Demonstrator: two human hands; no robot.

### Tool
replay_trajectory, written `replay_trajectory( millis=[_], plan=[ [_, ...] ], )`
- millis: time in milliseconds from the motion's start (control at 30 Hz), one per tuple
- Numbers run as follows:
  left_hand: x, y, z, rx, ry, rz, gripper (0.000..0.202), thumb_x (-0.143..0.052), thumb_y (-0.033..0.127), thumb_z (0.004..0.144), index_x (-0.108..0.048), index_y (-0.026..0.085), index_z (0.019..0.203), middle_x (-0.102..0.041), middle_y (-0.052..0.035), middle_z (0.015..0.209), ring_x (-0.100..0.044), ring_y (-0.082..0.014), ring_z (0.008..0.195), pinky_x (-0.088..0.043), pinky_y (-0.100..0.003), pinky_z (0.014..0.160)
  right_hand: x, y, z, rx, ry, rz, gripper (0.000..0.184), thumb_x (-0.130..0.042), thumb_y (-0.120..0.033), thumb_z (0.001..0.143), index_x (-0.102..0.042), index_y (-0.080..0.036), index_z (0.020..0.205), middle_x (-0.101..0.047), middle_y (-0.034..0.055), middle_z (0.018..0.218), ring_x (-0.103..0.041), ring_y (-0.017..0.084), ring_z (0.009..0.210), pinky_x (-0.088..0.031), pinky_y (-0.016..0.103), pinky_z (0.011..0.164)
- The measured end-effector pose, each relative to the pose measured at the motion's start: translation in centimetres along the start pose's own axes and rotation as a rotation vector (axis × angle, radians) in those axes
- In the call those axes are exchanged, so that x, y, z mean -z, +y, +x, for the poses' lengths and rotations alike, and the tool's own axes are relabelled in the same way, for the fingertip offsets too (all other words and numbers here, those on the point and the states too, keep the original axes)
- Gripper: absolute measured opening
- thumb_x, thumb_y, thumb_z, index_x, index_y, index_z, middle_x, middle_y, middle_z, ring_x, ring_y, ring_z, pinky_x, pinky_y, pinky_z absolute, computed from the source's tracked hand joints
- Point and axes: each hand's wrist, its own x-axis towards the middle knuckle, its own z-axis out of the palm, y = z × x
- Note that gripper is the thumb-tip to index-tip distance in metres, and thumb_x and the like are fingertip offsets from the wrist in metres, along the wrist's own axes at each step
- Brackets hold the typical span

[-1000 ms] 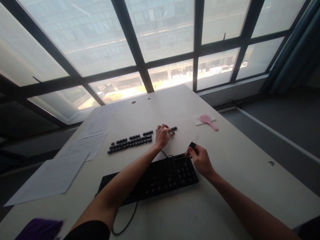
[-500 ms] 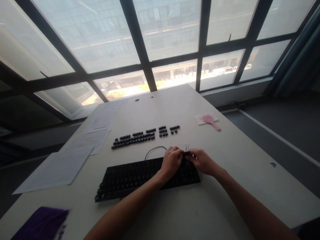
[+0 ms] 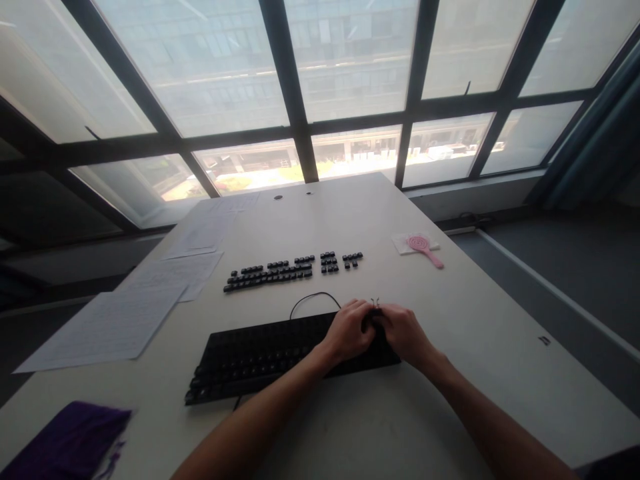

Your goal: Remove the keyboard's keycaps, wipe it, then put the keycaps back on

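- White flat-topped table (image 3: 340, 217), beneath everything listed.
- White paper sheets (image 3: 107, 327), left side; print too faint for me to read.
- Black plastic corded keyboard (image 3: 260, 347), legends unreadable from here.
- Right hand (image 3: 404, 330), clamped on the tool.
- Left hand (image 3: 350, 330), fingers bent against it; gripping or not, I cannot tell.
- Small black wire-pronged tool (image 3: 375, 311), between both hands, at the keyboard's far right corner.
- Black plastic keycaps (image 3: 273, 273), rows beyond the keyboard.

Daylight enters through the windows (image 3: 350, 60) across the top of the frame, bleaching to white glare along the lowest panes (image 3: 360, 152). The backlit keyboard (image 3: 260, 353) at lower centre sinks into shadow, its key legends unreadable. Wide-angle distortion slants the window bars (image 3: 286, 67), and fine detail looks soft.
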Motion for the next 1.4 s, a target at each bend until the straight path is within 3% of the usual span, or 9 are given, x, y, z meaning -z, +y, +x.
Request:
replay_trajectory(
  millis=[167,600,867,1133,1400],
  plan=[
    [-0.4,-0.5,0.1,0.041,-0.076,0.008,0.016,-0.075,0.027,0.079,-0.062,0.019,0.084,-0.063,-0.0046,0.088,-0.055,-0.0222,0.088,-0.046,-0.033,0.078,-0.3,1.0,0.2,-0.175,0.046,0.128,0.019,-0.053,-0.021,0.088,-0.067,-0.018,0.076,-0.07,0.0037,0.072,-0.059,0.019,0.066,-0.04,0.027,0.061],
    [-0.5,-1.2,-0.1,0.059,-0.072,-0.105,0.015,-0.078,0.03,0.08,-0.073,0.02,0.09,-0.067,-0.0034,0.087,-0.056,-0.0208,0.089,-0.045,-0.03,0.081,-0.1,1.7,0.5,-0.227,0.117,0.332,0.021,-0.055,-0.025,0.088,-0.065,-0.017,0.072,-0.068,0.0035,0.067,-0.06,0.019,0.063,-0.044,0.027,0.058],
    [-0.5,-1.2,-0.1,0.06,0.077,-0.203,0.019,-0.075,0.024,0.083,-0.073,0.02,0.101,-0.067,-0.0052,0.096,-0.06,-0.0201,0.093,-0.048,-0.032,0.087,0.0,1.0,0.5,0.046,0.217,0.18,0.022,-0.053,-0.024,0.093,-0.063,-0.019,0.075,-0.065,0.0052,0.077,-0.06,0.02,0.075,-0.045,0.03,0.069],
    [-0.7,-0.9,-0.4,0.028,0.163,-0.149,0.027,-0.069,0.016,0.087,-0.064,0.023,0.113,-0.065,-0.0036,0.101,-0.062,-0.0188,0.094,-0.052,-0.033,0.088,0.1,1.0,0.7,-0.176,0.219,0.293,0.021,-0.054,-0.032,0.093,-0.063,-0.019,0.079,-0.066,0.0025,0.074,-0.061,0.019,0.071,-0.045,0.028,0.066],
    [-0.8,-0.8,-0.5,-0.205,0.122,-0.011,0.022,-0.054,0.014,0.095,-0.064,0.022,0.113,-0.059,-0.0082,0.109,-0.059,-0.0207,0.102,-0.053,-0.036,0.089,0.3,1.2,0.9,-0.214,0.213,0.356,0.021,-0.054,-0.029,0.091,-0.062,-0.018,0.076,-0.065,0.0023,0.072,-0.06,0.019,0.069,-0.044,0.028,0.064]
  ],
)
